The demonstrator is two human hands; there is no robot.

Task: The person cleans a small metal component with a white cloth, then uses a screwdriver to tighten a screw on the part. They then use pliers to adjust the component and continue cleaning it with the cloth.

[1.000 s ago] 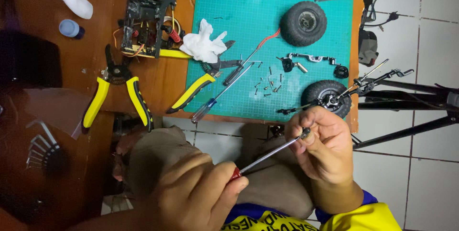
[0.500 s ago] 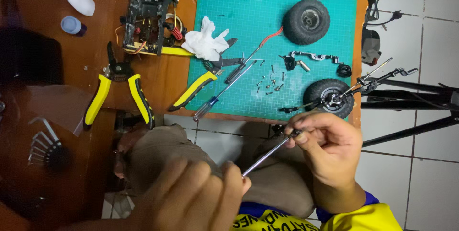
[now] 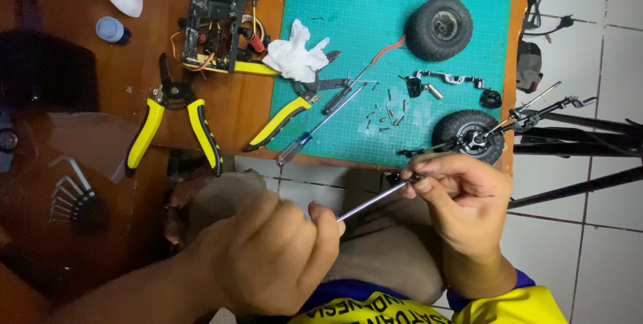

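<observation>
1. Two wheels: one (image 3: 439,28) upper right, one (image 3: 467,135) at the mat's lower edge.
2. Two yellow pliers (image 3: 175,119), (image 3: 289,113), centre left.
3. Three screwdrivers (image 3: 372,201), (image 3: 315,133), (image 3: 345,96).
4. Perhaps a dozen loose screws (image 3: 385,119), blurred, mid-mat.

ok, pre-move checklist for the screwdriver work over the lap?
1. Left hand gripping the screwdriver handle: ok.
2. Screwdriver shaft straight, unobstructed: ok.
3. Right hand pinching a small dark part at the tip: ok.
4. Tip seated in the part: cannot tell, fingers hide it.
5. Loose screws on the green mat, away from the edge: ok.
6. Wheel close to the mat's edge: not ok.
</observation>
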